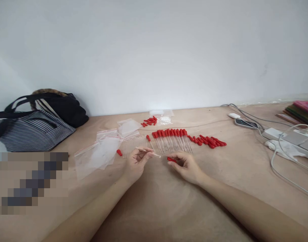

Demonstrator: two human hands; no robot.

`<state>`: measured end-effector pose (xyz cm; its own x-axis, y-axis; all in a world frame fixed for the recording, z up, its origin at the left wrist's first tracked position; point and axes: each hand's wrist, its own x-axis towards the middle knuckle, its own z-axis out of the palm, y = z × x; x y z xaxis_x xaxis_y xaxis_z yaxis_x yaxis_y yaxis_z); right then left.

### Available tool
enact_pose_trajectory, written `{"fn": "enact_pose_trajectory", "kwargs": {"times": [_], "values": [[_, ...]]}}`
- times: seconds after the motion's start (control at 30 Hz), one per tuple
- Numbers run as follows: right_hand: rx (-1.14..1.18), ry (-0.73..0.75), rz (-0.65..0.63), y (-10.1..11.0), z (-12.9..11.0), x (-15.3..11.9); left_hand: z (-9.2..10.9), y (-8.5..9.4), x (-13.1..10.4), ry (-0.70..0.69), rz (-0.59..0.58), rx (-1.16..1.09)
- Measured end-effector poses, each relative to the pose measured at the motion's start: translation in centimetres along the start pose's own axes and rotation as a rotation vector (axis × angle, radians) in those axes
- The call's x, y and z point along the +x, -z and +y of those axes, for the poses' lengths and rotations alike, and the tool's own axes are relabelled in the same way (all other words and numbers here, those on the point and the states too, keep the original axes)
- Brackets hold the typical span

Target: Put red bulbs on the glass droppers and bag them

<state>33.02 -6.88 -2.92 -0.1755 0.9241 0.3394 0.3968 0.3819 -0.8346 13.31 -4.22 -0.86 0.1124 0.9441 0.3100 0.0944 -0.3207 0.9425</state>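
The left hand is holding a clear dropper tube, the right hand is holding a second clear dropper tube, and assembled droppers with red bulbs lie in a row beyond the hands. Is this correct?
Not quite: in the head view, the right hand is holding a red bulb, not a second tube. The left hand does hold a clear dropper tube, and the assembled droppers lie as you say.

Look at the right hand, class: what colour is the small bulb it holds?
Red; the bulb in the right hand shows best in the head view.
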Motion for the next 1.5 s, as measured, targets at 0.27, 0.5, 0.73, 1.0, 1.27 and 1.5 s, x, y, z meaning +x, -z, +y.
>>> {"fn": "enact_pose_trajectory", "kwargs": {"times": [0.27, 0.5, 0.73, 1.0, 1.27, 1.5], "values": [[0.021, 0.005, -0.008, -0.2, 0.2, 0.1, -0.3, -1.0, -0.6, 0.196, -0.083, -0.213], [0.052, -0.012, -0.004, -0.2, 0.2, 0.3, -0.4, -1.1, -0.8, 0.188, -0.119, -0.125], [-0.229, 0.176, -0.014, 0.7, -0.4, 0.2, -0.3, -0.1, -0.7, -0.218, -0.267, 0.451], [-0.322, 0.295, -0.065, 0.4, 0.4, -0.1, -1.0, -0.1, -0.6, -0.935, -0.231, 0.95], [-0.198, 0.225, -0.047, 0.3, 0.5, -0.1, -1.7, -0.1, -0.7, -0.941, -0.269, 0.909], [-0.203, 0.273, -0.104, 0.6, 0.6, 0.1, -2.0, 0.0, -1.0, -0.845, -0.256, 0.886]]}}
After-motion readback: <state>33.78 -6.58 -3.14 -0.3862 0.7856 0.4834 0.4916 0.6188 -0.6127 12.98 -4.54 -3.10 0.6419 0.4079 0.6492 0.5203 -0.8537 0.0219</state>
